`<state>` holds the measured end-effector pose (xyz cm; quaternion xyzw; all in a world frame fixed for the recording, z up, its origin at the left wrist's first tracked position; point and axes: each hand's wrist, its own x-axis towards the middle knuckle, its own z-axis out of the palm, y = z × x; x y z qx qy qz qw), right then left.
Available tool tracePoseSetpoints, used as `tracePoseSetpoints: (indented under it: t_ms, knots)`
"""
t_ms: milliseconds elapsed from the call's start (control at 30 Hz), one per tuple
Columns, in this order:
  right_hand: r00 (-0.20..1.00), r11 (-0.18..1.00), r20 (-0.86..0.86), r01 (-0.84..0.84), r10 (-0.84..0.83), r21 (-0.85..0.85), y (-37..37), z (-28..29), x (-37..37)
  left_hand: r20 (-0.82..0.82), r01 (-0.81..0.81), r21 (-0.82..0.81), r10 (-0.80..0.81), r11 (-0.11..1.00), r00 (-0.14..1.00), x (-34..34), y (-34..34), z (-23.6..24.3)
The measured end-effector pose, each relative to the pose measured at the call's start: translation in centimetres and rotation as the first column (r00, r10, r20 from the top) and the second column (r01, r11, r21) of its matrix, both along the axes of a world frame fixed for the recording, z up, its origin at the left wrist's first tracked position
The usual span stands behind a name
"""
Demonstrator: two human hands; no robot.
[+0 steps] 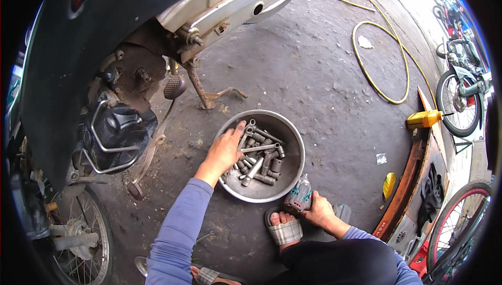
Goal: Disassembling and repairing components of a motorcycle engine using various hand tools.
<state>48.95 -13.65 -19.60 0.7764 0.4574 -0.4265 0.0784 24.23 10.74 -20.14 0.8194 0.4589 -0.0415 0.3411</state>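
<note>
My left hand (pixel 224 152) reaches over the left rim of a round metal bowl (pixel 300 149). Its fingers are apart and rest at the tools inside; I see nothing gripped in them. The bowl holds a pile of sockets (pixel 276 165), wrenches (pixel 260 148) and a bright steel socket tool (pixel 252 172). Beside the bowl's lower right edge, my right hand (pixel 320 209) is closed around the handle of a cordless impact wrench (pixel 299 195). The impact wrench's nose points up toward the rim, and its grey battery (pixel 342 212) shows past my hand.
A motorcycle (pixel 123 123) with its kickstand (pixel 201 88) stands at the left. A yellow hose (pixel 357 57) loops on the dark floor at the far right. A yellow bottle (pixel 422 119) sits by an orange-edged panel (pixel 400 196). My sandalled foot (pixel 285 228) is near the bowl.
</note>
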Motion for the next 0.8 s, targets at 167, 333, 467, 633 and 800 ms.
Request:
tracePoseSetpoints:
  t_ms: [167, 333, 467, 633, 800]
  knots:
    - [0.999, 1.0, 0.043, 0.007, -0.006, -0.011, -0.7, -0.4, 0.6, 0.238, -0.095, 0.221, 0.041, 0.971, 0.97, 0.9, -5.8, 0.0]
    - [0.999, 0.999, 0.037, -0.038, 0.039, -0.035, 0.4, -1.2, -1.9, -0.271, -0.03, 0.505, 0.192, 0.863, 0.943, 2.8, -13.5, -4.4]
    - [0.99, 0.992, -0.113, 0.091, -0.081, 0.087, -1.1, -3.1, -0.7, 0.081, -0.367, 0.059, 0.362, 0.928, 0.929, 4.3, -13.0, -1.9]
    - [0.985, 0.961, -0.16, 0.098, -0.057, 0.258, -3.0, -4.2, -0.1, 0.557, -0.462, 0.213, 0.281, 0.861, 0.782, -2.1, -19.4, 0.2]
    - [0.937, 0.978, -0.336, 0.154, -0.1, 0.14, -3.4, -5.3, 0.0, -0.077, -0.497, 0.376, 0.561, 0.782, 0.824, -24.4, -27.0, -2.9]
